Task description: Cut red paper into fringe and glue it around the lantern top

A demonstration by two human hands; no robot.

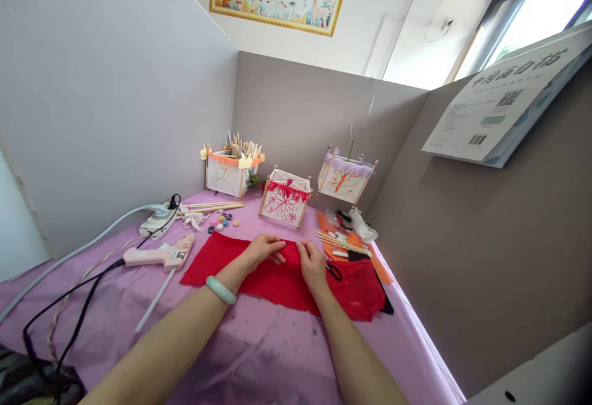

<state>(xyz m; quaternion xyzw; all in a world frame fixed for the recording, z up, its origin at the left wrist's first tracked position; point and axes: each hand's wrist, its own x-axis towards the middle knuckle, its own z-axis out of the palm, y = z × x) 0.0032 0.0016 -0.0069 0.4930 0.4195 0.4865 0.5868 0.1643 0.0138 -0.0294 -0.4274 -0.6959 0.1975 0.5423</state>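
A long piece of thin red cloth point(282, 278) lies spread across the table in front of me. My left hand point(266, 249), with a pale green bangle point(221, 290) on the wrist, pinches the cloth's far edge near the middle. Close beside it, my right hand point(312, 264) pinches the same edge between thumb and fingers. Black scissor handles point(333, 271) show just right of my right hand, against the cloth. Behind the cloth stands a white paper lantern point(283, 201) with a stick frame, red fringe and drawn flowers.
A pink glue gun point(161, 258) lies left, its cable running to a power strip point(156, 223). Small paint pots point(221, 223) sit beyond the cloth. An orange-trimmed box of sticks point(225, 174) stands back left; a purple-fringed lantern point(345, 178) hangs right. Grey partitions point(319, 109) enclose the table.
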